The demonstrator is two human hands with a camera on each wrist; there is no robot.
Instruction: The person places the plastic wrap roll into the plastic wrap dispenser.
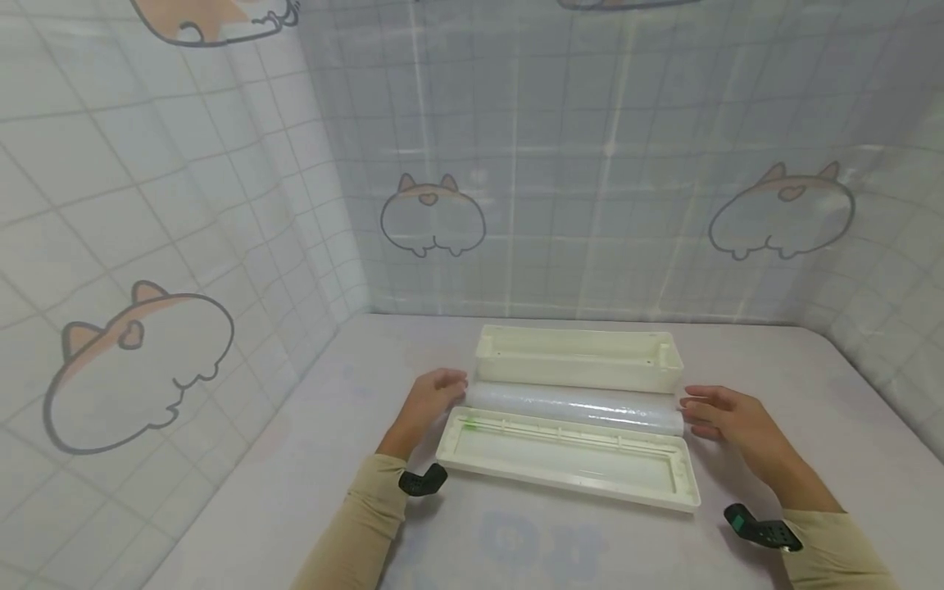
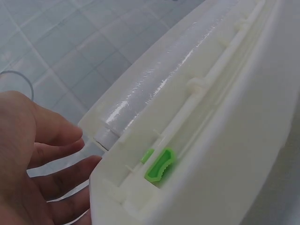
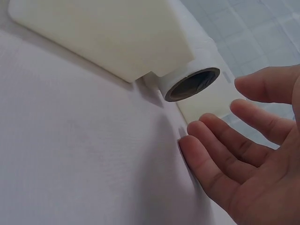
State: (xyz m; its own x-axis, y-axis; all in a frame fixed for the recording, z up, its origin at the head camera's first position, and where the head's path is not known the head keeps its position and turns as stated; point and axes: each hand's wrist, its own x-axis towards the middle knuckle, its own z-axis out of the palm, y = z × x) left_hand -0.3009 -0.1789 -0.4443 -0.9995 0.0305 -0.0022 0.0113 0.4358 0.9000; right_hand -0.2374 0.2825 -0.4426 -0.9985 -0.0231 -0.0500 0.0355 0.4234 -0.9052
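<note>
Left hand, centre of the head frame and a bit low: fingers loosely bent, nothing in the grip, fingertips right by the left end of the clear wrap roll. Contact there: can't tell. Right hand, lower right of centre: fingers relaxed and spread, grip vacant, next to the roll's right end; the right wrist view puts a gap between fingertips and roll, with the hollow core end facing up toward the thumb side.

Roll lies lengthwise across the lower middle of the head frame, between two long off-white pieces. Behind it, higher in frame: box, hollow side up. In front, lower in frame: lid, inner side up, slightly slanted, right end lower in frame. A thin rail runs along the lid; bright green slider at the lid's left end, lower middle of the left wrist frame, near the left fingertips.

All on a pale tabletop, faint blurred lettering at bottom centre. Grid-pattern sheet fills the upper frame, cartoon animal drawings on it at left, centre and right. Beige sleeves on both arms, dark device at each wrist.
</note>
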